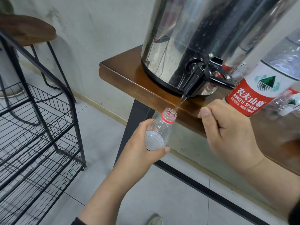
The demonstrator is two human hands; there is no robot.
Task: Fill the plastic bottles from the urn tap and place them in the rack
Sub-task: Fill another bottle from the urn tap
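Nearest, a shoe toe (155, 220) pokes in at the bottom edge, mostly cut off, on the pale tiled floor (113, 189). Above it the person's left hand (139, 146) wraps around the lower body of a clear plastic bottle (159, 129), fingers curled round the far side and the thumb tip showing at the near edge; the bottle is tilted, its open mouth with the red neck ring angled up toward the tap. The bottle's base is hidden inside the palm, and how much water is in it I cannot tell. The right hand (227, 132) hovers just beside, fingers curled into a loose fist with the thumb on top; whether it pinches anything is hidden, though nothing shows in it. A thin stream of water (179, 104) runs from the black tap (194, 82) into the bottle mouth. The tap juts from the steel urn (203, 38), whose top is cut off, standing on a brown wooden table (129, 78). At the right, a labelled bottle (266, 85) with a red and white wrapper leans in large and blurred, with more clear bottles behind it hard to make out. To the left stands the black wire rack (40, 127), partly out of frame, and beyond it a wooden stool (29, 30) against the wall.
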